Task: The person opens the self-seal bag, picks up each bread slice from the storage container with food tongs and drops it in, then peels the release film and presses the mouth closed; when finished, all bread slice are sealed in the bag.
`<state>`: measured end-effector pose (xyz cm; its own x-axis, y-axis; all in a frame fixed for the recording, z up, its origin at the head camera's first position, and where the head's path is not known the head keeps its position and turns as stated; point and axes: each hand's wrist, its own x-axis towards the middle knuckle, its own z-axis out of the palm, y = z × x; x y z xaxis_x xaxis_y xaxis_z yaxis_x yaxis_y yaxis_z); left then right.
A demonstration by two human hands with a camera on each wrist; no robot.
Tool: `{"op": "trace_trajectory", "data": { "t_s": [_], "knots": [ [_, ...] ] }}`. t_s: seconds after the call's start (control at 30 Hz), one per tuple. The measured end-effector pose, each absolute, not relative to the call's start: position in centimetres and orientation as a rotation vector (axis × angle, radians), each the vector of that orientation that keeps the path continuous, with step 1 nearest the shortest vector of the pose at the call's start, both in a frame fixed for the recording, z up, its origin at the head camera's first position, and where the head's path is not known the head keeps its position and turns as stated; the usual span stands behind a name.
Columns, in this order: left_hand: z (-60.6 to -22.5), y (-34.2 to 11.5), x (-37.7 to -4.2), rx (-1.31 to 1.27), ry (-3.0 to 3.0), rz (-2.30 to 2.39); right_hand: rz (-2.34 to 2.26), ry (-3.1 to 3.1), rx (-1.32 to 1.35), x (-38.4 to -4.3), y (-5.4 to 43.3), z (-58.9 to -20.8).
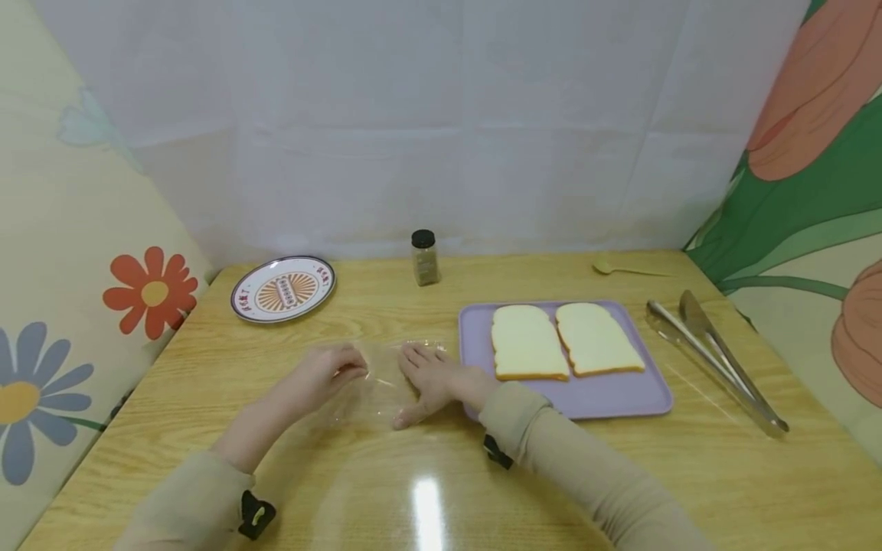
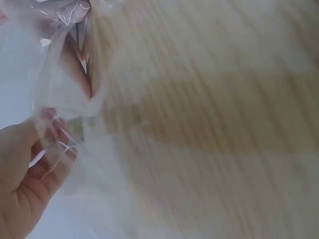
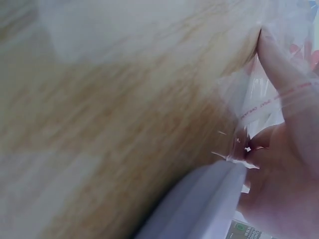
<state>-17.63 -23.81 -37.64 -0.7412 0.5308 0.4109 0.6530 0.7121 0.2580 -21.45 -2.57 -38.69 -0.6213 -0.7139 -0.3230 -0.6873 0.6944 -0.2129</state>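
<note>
The left hand (image 1: 320, 376) pinches the bag (image 1: 377, 398) on the tabletop (image 1: 179, 383) beside the tray (image 1: 592, 402); the right hand (image 1: 436, 379) lies spread across its other side, probably to steady the slippery film

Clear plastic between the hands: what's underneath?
Wooden tabletop shows through the clear plastic. Whatever lies directly beneath the left hand and right hand is covered, can't be seen.

On my wood-grain table (image 1: 186, 383) I had clear plastic (image 1: 379, 375) just left of a purple tray (image 1: 586, 398), metal tongs (image 1: 697, 344) at the tray's right, a decorated plate (image 1: 285, 291), a black-lidded jar (image 1: 426, 264) and a yellow spoon (image 1: 603, 268).
</note>
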Motion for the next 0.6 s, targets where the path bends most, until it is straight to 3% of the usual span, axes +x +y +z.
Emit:
{"op": "trace_trajectory", "data": {
  "t_s": [0.6],
  "knots": [
    [-37.20, -23.70, -17.44, -0.934, -2.659, -0.270, -0.071, 2.505, -1.126, -21.18, -2.50, -38.45]
  ]
}}
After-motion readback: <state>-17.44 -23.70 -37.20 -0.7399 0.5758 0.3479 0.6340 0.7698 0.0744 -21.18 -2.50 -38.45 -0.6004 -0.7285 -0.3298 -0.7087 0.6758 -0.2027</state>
